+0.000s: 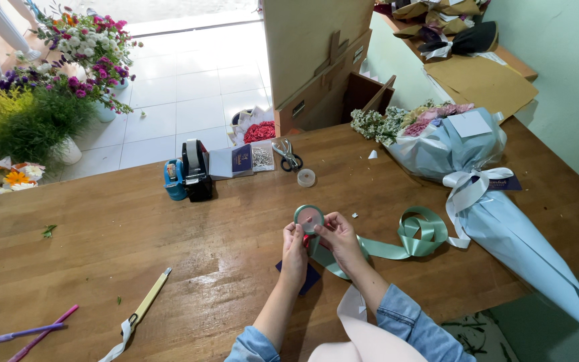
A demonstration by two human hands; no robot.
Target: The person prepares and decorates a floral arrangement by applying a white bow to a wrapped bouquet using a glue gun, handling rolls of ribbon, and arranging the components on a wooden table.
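- Two hands work at the middle of the wooden counter [102, 228]: our left hand [295, 253] and right hand [338, 236] meet on a mint green ribbon spool [309, 216], held up just above the counter surface.
- Left fingers are curled together and pinch the spool's lower edge; right fingers close on its right side, where the ribbon comes off. Both look clamped on it, though the exact fingertip contact is too small to tell.
- The loose green ribbon [418, 233] trails right from the hands and lies in coiled loops on the counter, near the tail of the blue-wrapped bouquet [497, 201].
- Handling, as we judge it: the spool is light and stiff, best taken by its flat rim. The ribbon is soft, glossy, likely slippery and springy, so it wants a firm pinch near the free end.
- Something small and red shows between the hands under the spool; we cannot make out what it is.
- A dark blue card [309, 278] lies under the left wrist, mostly covered.
- Well apart at the back: tape dispenser [189, 171], scissors [288, 155], small tape roll [306, 177].
- Left near edge: a yellow-handled tool [147, 305] and a purple pen [28, 330].
- The bouquet's wrapper tip runs out of frame at right; our forearms are cut off at the bottom edge.
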